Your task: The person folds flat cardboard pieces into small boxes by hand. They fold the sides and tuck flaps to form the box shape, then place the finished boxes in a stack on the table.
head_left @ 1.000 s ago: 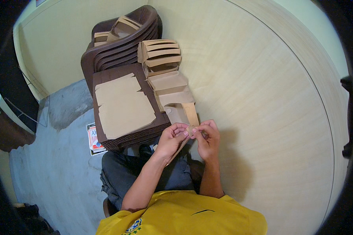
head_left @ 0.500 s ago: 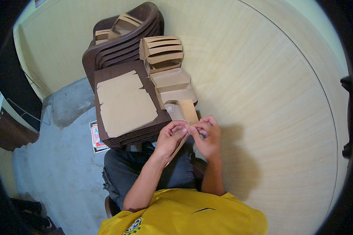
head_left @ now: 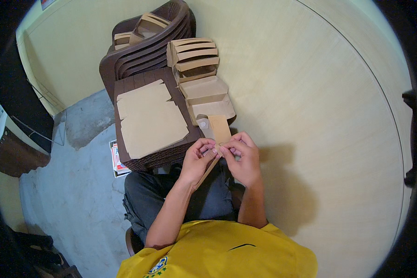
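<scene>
Over my lap, both hands are closed on a partly folded brown cardboard box [head_left: 219,128]. My left hand [head_left: 195,162] pinches its near corner between thumb and fingers, and a narrow edge of the card runs down beside that wrist. My right hand [head_left: 243,158] pinches the same corner, with the thumbs close together. The fingers hide the exact fold. Just past the left fingers shows a greyish panel [head_left: 204,127] with a round whitish spot. To the left, flat cut cardboard sheets [head_left: 152,119] lie on a brown seat [head_left: 125,88].
Beyond my hands stand an open folded box [head_left: 208,97] and a row of nested boxes [head_left: 194,58], along the pale wall [head_left: 319,116]. More boxes [head_left: 148,28] rest on the stacked brown chairs [head_left: 148,53]. Printed papers [head_left: 119,160] lie on the grey floor [head_left: 74,194].
The view has shifted slightly. Both hands keep their pinch on the box corner, with the right fingers a little more curled in; nothing has been let go.
</scene>
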Demonstrator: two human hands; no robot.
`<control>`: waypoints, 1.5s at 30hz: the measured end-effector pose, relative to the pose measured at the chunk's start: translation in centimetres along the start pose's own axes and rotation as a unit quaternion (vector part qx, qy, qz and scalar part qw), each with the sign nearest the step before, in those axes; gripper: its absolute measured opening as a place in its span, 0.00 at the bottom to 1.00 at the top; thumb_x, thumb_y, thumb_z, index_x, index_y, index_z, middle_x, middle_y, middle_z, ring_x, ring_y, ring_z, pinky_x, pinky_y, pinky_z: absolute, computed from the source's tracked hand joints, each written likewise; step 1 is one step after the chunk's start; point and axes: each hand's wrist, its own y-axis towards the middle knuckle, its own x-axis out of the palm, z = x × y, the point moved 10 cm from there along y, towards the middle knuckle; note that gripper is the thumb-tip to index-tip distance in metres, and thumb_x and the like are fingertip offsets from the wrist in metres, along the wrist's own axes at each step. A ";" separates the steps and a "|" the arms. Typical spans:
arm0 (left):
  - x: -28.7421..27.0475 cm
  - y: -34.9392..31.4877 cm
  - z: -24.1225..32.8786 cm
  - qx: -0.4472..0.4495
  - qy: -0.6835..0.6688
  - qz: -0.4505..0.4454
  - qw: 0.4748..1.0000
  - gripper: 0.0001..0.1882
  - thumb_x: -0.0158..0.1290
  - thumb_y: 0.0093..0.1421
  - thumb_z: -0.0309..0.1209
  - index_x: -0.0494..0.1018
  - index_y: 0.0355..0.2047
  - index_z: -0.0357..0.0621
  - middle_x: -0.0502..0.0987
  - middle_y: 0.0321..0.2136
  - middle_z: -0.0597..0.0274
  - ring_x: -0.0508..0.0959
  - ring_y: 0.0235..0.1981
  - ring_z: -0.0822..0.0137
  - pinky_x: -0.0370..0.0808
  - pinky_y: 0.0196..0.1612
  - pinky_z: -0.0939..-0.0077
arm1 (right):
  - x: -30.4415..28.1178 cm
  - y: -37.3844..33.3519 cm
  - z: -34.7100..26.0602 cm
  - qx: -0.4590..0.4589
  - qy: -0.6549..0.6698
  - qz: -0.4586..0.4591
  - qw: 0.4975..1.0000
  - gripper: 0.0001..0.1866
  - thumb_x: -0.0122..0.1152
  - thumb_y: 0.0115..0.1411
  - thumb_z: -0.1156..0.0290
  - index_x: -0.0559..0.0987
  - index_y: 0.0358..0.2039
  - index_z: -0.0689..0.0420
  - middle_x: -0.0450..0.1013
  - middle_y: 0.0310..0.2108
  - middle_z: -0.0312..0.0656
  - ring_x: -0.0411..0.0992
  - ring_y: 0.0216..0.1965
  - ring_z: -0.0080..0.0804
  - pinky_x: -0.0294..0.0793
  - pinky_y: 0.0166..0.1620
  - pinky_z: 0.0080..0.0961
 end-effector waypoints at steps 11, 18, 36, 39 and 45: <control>1.5 0.2 -1.4 -0.015 0.041 -0.010 0.999 0.10 0.58 0.71 0.19 0.73 0.51 0.40 0.77 0.44 0.63 0.79 0.45 0.73 0.81 0.51 0.76 | -1.2 -1.5 1.9 0.031 0.040 0.009 0.999 0.05 0.75 0.61 0.76 0.86 0.35 0.62 0.75 0.37 0.43 0.79 0.36 0.33 0.83 0.39 0.28; 1.3 -0.1 -1.0 0.012 0.105 -0.024 0.994 0.10 0.60 0.70 0.18 0.75 0.50 0.40 0.77 0.43 0.65 0.78 0.45 0.74 0.80 0.51 0.77 | -1.1 -2.5 2.7 0.041 0.032 -0.002 0.999 0.05 0.75 0.61 0.76 0.86 0.36 0.62 0.75 0.37 0.42 0.80 0.36 0.32 0.83 0.39 0.27; 2.6 0.9 -2.3 -0.010 0.069 -0.005 0.998 0.12 0.58 0.71 0.18 0.74 0.53 0.37 0.79 0.46 0.59 0.80 0.46 0.72 0.83 0.52 0.76 | -2.2 -2.5 1.7 -0.009 -0.065 0.057 0.996 0.04 0.72 0.63 0.80 0.85 0.37 0.65 0.71 0.42 0.43 0.76 0.40 0.30 0.79 0.42 0.23; 3.2 1.3 -2.7 0.006 0.052 -0.002 0.999 0.11 0.57 0.73 0.20 0.74 0.53 0.37 0.79 0.45 0.60 0.80 0.44 0.72 0.82 0.50 0.77 | -2.8 -2.6 1.1 -0.070 -0.140 0.076 0.985 0.04 0.72 0.63 0.79 0.85 0.37 0.63 0.70 0.42 0.44 0.76 0.41 0.31 0.80 0.43 0.24; 3.1 1.6 -3.4 0.008 0.042 -0.003 0.999 0.09 0.56 0.74 0.22 0.74 0.53 0.37 0.79 0.43 0.63 0.79 0.43 0.74 0.79 0.47 0.80 | -2.7 -2.8 2.3 -0.055 -0.117 0.084 0.988 0.04 0.72 0.62 0.81 0.85 0.37 0.64 0.69 0.45 0.44 0.76 0.43 0.31 0.82 0.45 0.25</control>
